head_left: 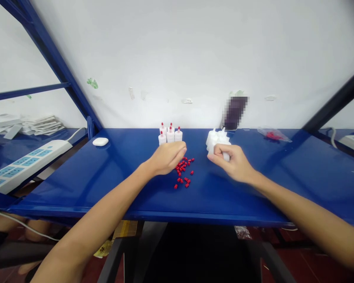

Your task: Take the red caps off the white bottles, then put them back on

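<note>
On the blue table, white bottles with red caps (170, 135) stand in a group, just behind my left hand (170, 157). That hand is closed above a scatter of small red caps (181, 167); what its fingers hold, if anything, is hidden. My right hand (231, 159) is closed at the front of a cluster of white bottles without red caps (212, 137). White plastic shows beside and under its curled fingers, but whether they grip a bottle is unclear.
A white oval case (100, 142) lies at the table's left. A blurred phone (235, 113) leans on the wall. A clear bag with red caps (273, 135) is at the back right. A power strip (29, 165) lies beyond the left frame post.
</note>
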The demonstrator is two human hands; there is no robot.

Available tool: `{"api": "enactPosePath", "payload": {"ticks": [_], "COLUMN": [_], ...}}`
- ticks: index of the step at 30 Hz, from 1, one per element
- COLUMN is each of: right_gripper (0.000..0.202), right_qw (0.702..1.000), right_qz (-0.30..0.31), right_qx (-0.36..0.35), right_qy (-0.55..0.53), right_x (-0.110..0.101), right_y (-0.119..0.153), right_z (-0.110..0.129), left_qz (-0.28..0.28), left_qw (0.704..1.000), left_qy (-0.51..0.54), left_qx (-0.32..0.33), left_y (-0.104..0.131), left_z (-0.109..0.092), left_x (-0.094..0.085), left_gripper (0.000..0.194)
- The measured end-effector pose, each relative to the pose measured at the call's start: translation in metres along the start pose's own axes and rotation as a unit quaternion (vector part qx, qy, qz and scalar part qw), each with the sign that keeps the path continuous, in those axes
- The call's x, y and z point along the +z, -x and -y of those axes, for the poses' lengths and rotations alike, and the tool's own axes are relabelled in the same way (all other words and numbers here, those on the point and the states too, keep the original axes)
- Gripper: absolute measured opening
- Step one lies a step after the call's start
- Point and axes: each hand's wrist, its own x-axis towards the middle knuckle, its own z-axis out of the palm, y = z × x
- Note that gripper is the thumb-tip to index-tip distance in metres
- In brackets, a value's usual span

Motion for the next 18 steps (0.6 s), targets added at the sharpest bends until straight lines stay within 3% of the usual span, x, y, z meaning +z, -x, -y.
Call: {"api": "enactPosePath", "payload": {"ticks": [3,5,8,12,15,18], "right_gripper": [0.015,0.016,0.021,0.015,0.014,0.014], "right_qw": [0.986,0.971,0.949,0.933,0.931,0.929], "right_qz": [0.092,0.154,0.224,0.257,0.262,0.257], "right_qx": [-0.06,-0.062,-0.024,0.021,0.025,0.016], "right_qy": [0.126,0.174,0.22,0.251,0.255,0.267], "right_x": [-0.019,-0.026,-0.029,-0.029,-0.03,-0.031], "right_y": [-0.004,-0.006,-0.005,-0.002,-0.003,-0.004], "right_z": [0.001,0.001,-0.002,-0.012,-0.02,-0.022], "left_qz": [0.108,0.162,0.187,0.157,0.069,-0.028], "left_qw": [0.992,0.984,0.979,0.981,0.978,0.954], "left_qy": [-0.03,-0.025,-0.009,-0.031,-0.108,-0.161], "left_qx": [-0.055,-0.07,-0.081,-0.105,-0.162,-0.251], "left_y": [0.001,0.002,0.002,0.003,0.004,0.008], "left_z": [0.01,0.014,0.015,0.019,0.031,0.048], "left_x": [-0.011,-0.011,-0.005,-0.002,-0.006,-0.01], "left_gripper": [0.038,0.041,0.042,0.047,0.043,0.032]}}
